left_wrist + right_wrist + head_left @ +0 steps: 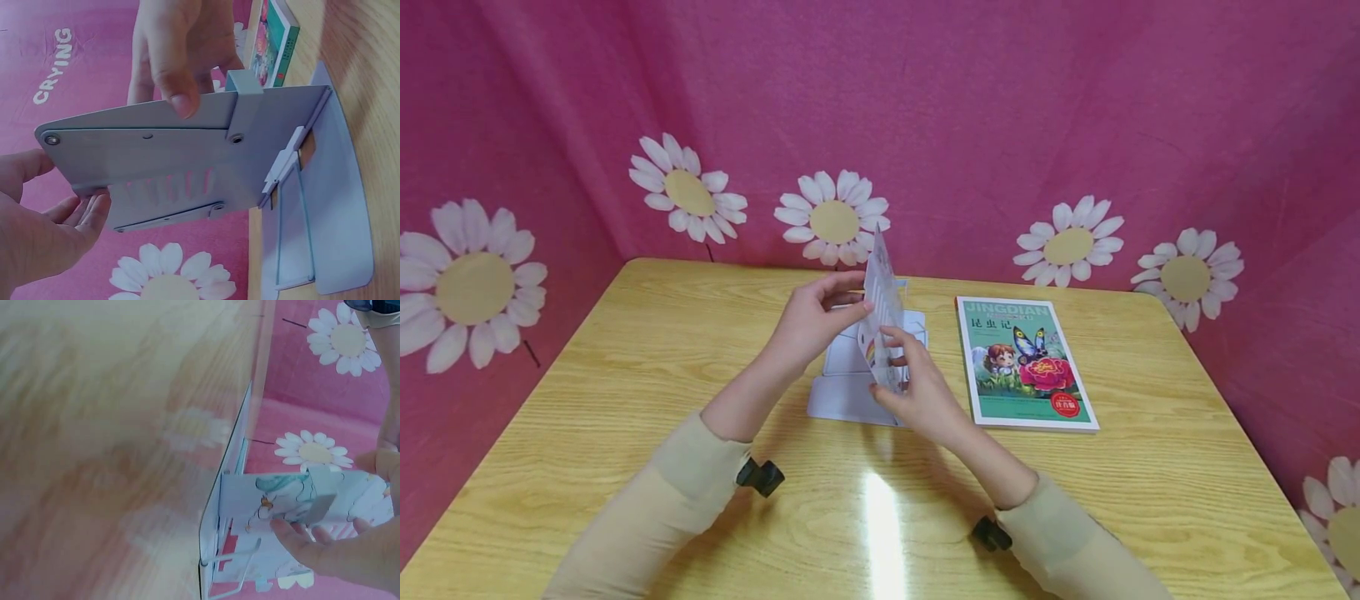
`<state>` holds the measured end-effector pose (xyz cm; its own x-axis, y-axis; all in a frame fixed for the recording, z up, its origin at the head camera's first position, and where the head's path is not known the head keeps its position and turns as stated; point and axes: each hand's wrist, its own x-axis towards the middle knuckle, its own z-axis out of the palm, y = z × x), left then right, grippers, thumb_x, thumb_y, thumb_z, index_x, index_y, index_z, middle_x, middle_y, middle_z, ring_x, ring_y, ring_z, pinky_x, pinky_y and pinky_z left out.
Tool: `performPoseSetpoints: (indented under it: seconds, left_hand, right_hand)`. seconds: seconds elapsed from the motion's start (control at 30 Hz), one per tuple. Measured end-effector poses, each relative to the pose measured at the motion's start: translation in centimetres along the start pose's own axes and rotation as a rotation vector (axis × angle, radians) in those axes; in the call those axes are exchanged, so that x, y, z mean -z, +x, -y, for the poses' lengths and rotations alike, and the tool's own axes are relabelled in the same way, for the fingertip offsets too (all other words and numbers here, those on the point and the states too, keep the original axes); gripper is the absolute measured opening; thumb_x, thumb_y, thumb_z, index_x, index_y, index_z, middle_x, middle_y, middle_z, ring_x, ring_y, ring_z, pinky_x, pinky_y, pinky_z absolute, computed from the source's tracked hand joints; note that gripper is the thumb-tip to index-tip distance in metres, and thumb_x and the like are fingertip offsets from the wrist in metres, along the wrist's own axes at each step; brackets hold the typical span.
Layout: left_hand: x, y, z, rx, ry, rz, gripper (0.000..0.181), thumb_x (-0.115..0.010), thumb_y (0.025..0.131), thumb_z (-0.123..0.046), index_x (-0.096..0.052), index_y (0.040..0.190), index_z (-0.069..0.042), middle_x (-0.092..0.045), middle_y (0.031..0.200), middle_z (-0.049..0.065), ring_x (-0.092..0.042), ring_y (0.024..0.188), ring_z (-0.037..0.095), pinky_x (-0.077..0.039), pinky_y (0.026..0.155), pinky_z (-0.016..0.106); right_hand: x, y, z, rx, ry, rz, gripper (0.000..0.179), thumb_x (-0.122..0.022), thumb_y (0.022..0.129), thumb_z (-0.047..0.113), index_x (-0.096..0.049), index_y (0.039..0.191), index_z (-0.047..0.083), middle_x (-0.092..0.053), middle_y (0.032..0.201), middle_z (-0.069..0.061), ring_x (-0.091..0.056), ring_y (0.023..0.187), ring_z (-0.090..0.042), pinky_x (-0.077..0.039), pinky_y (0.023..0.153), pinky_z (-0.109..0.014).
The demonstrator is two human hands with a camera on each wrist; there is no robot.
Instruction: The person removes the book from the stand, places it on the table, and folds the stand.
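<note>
A pale metal book stand (848,400) rests on the table, its printed back panel (882,292) raised nearly upright from the flat base. My left hand (812,321) pinches the panel's far edge, thumb on one face and fingers on the other. At the near side, my right hand (925,396) holds the panel's edge next to a bent page clip (322,497). Vent slots and rivets show on the panel's plain face (169,153) in the left wrist view. Low on the base (350,212) lies a thin wire support (302,219).
A green-covered children's book (1026,362) lies flat to the right of the stand. The wooden table (662,358) meets a pink curtain (940,125) with white daisies along its back and sides.
</note>
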<state>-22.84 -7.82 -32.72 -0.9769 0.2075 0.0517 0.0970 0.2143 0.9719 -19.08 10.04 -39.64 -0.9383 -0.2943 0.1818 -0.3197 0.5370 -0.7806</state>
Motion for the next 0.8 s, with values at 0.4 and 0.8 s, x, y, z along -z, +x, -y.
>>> performPoseSetpoints:
  seconds: [0.4, 0.8]
  left_hand:
    - [1.1, 0.2, 0.2, 0.015, 0.005, -0.024, 0.045, -0.068, 0.086, -0.011, -0.056, 0.130, -0.009, -0.062, 0.122, 0.009, -0.060, 0.110, 0.021, -0.051, 0.092, 0.034]
    - [3.4, -0.2, 1.5, 0.058, -0.036, -0.012, 0.048, -0.063, 0.087, -0.004, -0.051, 0.134, -0.005, -0.058, 0.128, 0.013, -0.057, 0.114, 0.023, -0.050, 0.093, 0.032]
  right_hand:
    - [2.6, -0.2, -2.0, 0.003, -0.023, 0.124, 0.081, -0.078, 0.077, 0.017, -0.033, 0.145, 0.014, -0.042, 0.141, -0.016, -0.044, 0.126, -0.038, -0.046, 0.095, -0.054]
    - [4.7, 0.7, -4.5, -0.048, -0.125, 0.148, 0.082, -0.076, 0.080, 0.023, -0.030, 0.147, 0.014, -0.029, 0.151, -0.014, -0.035, 0.133, -0.037, -0.038, 0.104, -0.050]
